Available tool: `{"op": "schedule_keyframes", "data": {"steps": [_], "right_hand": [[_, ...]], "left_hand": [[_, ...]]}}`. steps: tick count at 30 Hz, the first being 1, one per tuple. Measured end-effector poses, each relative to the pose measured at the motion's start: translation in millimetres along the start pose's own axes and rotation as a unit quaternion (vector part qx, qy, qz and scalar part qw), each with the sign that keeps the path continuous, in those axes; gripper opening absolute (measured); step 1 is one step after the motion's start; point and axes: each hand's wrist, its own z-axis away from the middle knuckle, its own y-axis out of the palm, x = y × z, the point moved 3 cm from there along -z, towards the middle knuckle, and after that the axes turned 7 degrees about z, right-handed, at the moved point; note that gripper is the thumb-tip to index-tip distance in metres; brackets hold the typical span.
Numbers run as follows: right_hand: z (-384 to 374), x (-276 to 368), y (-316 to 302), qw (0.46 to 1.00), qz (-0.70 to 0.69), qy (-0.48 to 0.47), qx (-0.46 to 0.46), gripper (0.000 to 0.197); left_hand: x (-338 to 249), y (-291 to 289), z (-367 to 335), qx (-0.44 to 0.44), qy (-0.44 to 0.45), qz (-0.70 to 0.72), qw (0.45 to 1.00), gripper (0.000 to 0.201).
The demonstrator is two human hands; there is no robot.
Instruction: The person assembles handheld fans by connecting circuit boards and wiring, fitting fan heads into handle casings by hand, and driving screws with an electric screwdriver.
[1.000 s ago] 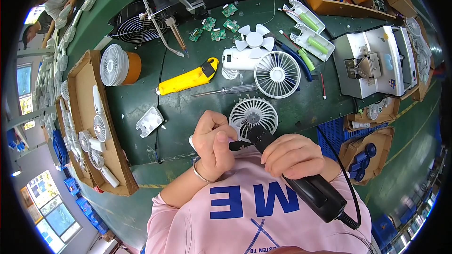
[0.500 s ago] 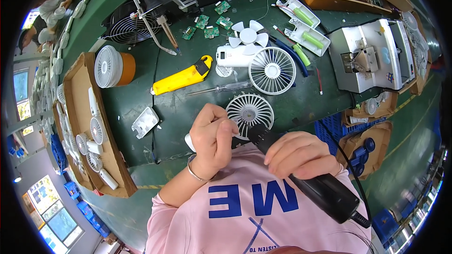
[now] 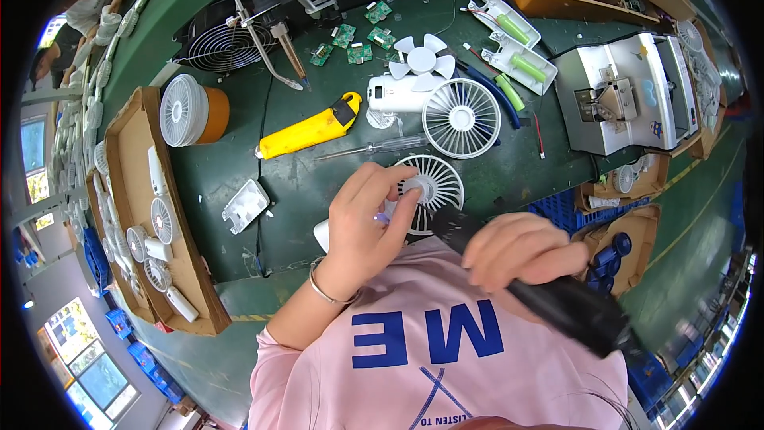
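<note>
A white round fan grille (image 3: 447, 205) lies on the green bench close to my body. My left hand (image 3: 366, 219) is over its left side, thumb and forefinger pinched on the pale hub in the middle. Below that hand, the end of a white part (image 3: 321, 234) sticks out; the rest is hidden. My right hand (image 3: 521, 251) grips a black corded electric screwdriver (image 3: 569, 310), somewhat blurred, its tip end beside the grille's lower right rim. Just beyond lie another round grille (image 3: 461, 118), a white fan body (image 3: 390, 95) and a fan blade (image 3: 423, 62).
A yellow-handled cutter (image 3: 306, 134) and a screwdriver (image 3: 382, 146) lie beyond my left hand. Cardboard trays of fan parts (image 3: 208, 287) stand at left. Circuit boards (image 3: 358, 53), battery shells (image 3: 521, 64) and a grey metal fixture (image 3: 625, 95) are farther back and right.
My left hand has opened from a curled pose and reached onto the grille's hub. My right hand has drawn the electric screwdriver back to the right, away from the hub.
</note>
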Motion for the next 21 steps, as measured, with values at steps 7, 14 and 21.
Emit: {"op": "schedule_keyframes", "data": {"steps": [7,14,21], "right_hand": [[-20,30,-27,0.945,0.022,0.112,-0.308,0.074],[-20,56,-58,0.951,0.078,0.072,-0.290,0.086],[-43,83,-100,0.914,0.191,0.003,-0.358,0.101]], "left_hand": [[4,6,2,0.075,0.078,-0.077,0.991,0.025],[-1,5,0,0.160,0.127,-0.177,0.963,0.023],[-1,11,20,0.061,0.122,-0.246,0.960,0.026]]}}
